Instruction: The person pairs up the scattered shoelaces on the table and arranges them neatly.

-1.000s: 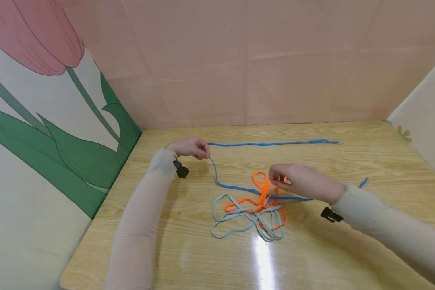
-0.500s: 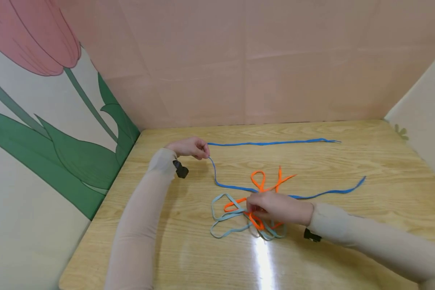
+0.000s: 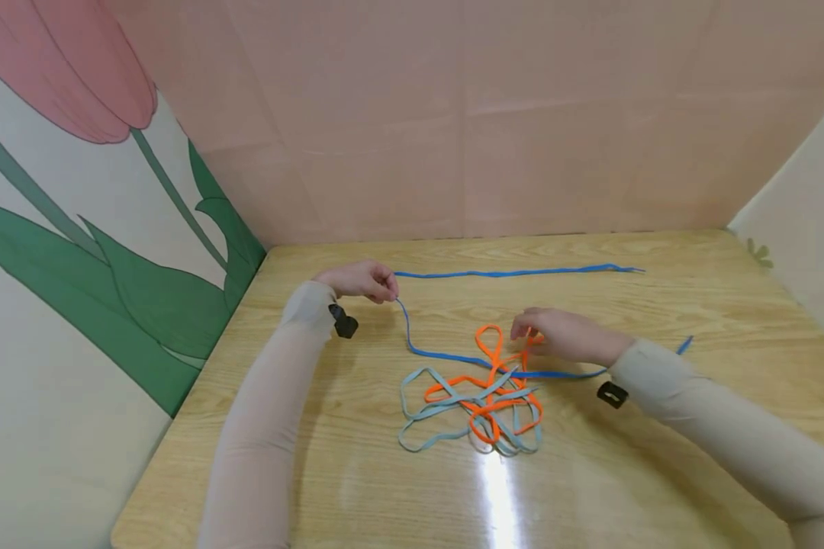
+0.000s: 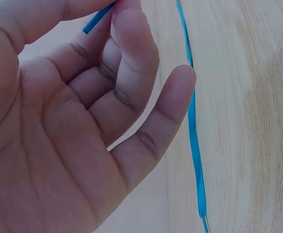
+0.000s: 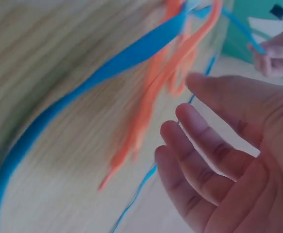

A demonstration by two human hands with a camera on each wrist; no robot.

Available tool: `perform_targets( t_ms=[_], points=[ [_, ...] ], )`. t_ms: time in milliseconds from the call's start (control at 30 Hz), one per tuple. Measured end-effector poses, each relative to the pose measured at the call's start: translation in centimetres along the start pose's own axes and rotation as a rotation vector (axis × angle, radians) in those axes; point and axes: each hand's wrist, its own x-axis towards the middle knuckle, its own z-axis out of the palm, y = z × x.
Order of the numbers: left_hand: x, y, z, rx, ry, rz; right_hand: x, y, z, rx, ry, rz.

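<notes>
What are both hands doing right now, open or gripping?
Left hand: closed, pinching the nearer blue lace near its end.
Right hand: open, holding nothing, near the orange lace.

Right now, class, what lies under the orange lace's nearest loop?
Strands of the pale grey-blue lace pass beneath that loop of the orange lace and show beside it, with the wooden table below. The stretches it covers cannot be seen.

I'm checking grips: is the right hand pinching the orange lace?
No, the right hand has thumb and fingertips apart, the orange lace ungripped.
</notes>
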Motion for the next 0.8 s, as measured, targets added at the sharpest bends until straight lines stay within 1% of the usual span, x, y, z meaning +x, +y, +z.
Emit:
perform_targets(
  t_ms=[67,200,300,400,467,533,633,733,800],
  points=[
    [0.1,0.0,0.1,0.003,-0.004,0.0,-0.3,0.9,0.2,-0.04,-0.007,0.001],
    [0.1,0.1,0.1,0.0,-0.006,0.002,-0.3,1.9,0.9,-0.042,-0.022,-0.006],
    [0.1,0.1,0.1,0.003,-0.004,0.004,-0.2,2.0,1.1,-0.058,-0.038,0.006],
    [0.1,0.1,0.2,0.008,-0.004,0.005,-0.1,1.5,0.9,-0.09,-0.027,0.012],
    [0.1,0.2,0.2,0.005,-0.005,0.002,0.1,0.6,0.6,-0.088,0.0,0.0],
    [0.0,0.2,0.2,-0.001,-0.007,0.001,0.5,-0.8,0.3,-0.067,0.022,-0.013],
    [-0.1,0.2,0.2,-0.012,-0.005,-0.002,1.3,-3.3,0.2,0.009,0.041,-0.05],
    [-0.3,0.3,0.2,-0.013,-0.002,-0.001,2.2,-5.6,1.1,0.096,0.015,-0.094],
    [-0.3,0.2,0.2,-0.012,-0.001,-0.002,2.6,-6.8,2.1,0.135,-0.03,-0.122]
  ],
)
